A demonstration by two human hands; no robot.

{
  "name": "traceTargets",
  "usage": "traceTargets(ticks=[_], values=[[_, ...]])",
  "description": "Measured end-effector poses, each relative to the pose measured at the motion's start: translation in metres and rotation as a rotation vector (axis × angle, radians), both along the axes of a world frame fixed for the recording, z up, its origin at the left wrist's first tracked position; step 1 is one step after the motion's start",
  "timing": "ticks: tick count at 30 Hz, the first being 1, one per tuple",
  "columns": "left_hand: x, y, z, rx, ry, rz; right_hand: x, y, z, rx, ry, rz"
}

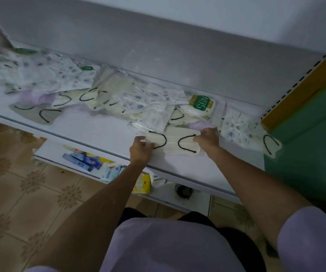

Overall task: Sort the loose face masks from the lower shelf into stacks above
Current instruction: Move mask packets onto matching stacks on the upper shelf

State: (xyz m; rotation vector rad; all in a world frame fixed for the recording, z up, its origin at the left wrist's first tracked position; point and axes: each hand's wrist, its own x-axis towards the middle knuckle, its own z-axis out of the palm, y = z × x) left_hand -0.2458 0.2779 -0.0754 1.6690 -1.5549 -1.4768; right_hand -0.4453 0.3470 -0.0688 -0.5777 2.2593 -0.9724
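A cream face mask with black ear loops lies near the front of the white shelf. My left hand pinches its left end and my right hand pinches its right end. Behind it a jumble of wrapped masks stretches along the shelf: printed white ones, cream ones with black loops, and a pack marked N95. Another printed mask and a cream mask lie to the right of my right hand.
A lower shelf under the front edge holds toothpaste boxes, a yellow pack and a small dark object. A yellow and green side panel bounds the shelf on the right. Patterned floor tiles lie on the left.
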Motion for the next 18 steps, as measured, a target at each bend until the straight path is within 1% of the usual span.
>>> traceTargets(ticks=[4,7,10,12,14,15,17,18], values=[[0.003,-0.004,0.003,-0.025,-0.03,-0.047,0.0,0.003,0.004,0.026,0.072,-0.1],[0.011,-0.007,0.009,-0.048,-0.052,-0.075,0.006,0.003,0.015,0.03,0.125,-0.049],[0.023,-0.011,0.024,-0.016,-0.007,0.005,0.018,-0.005,0.035,-0.028,0.087,-0.018],[0.034,-0.017,0.036,-0.03,-0.016,0.035,0.028,-0.012,0.051,-0.038,0.089,0.036],[0.047,-0.025,0.05,-0.059,-0.035,0.03,0.034,-0.017,0.07,0.028,0.113,0.152],[0.054,-0.031,0.057,-0.079,-0.046,0.012,0.037,-0.018,0.081,0.112,0.126,0.272],[0.067,-0.045,0.072,-0.146,-0.093,-0.092,0.039,-0.021,0.101,0.359,0.152,0.553],[0.074,-0.053,0.079,-0.191,-0.127,-0.162,0.041,-0.024,0.11,0.427,0.172,0.629]])
